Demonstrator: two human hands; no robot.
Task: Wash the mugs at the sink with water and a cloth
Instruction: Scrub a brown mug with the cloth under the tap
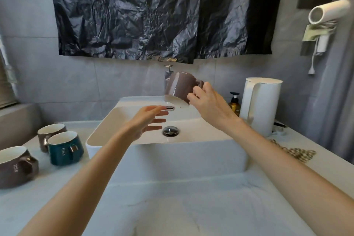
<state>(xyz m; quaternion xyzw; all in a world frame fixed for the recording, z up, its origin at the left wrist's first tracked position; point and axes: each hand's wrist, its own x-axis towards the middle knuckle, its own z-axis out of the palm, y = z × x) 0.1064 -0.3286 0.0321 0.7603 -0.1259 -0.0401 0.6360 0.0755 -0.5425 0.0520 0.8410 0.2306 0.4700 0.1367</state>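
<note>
The person is holding a brown mug [179, 87] in the air over the back of the sink [99, 132], just in front of the tap [168, 71], and the mug is tilting with its mouth downward. The grip of the right hand [208, 105] is curling round the mug on the handle side. The left hand [147, 122] is hovering over the basin with straight fingers, holding nothing and not touching the mug.

I am judging that the rinsing step is only beginning, as I am seeing no running water. The next move is probably calling for the free hand to open the tap. The checked cloth [293, 152] is lying near the right edge of the worktop, well apart from the mug, so somebody is needing to fetch it. Three other mugs [65, 148] are waiting at the left edge.

The mug is blurring, so I cannot tell if it is wet. It is hiding most of the tap. The picture is cutting off the nearest mug, and the right forearm is covering part of the cloth.
</note>
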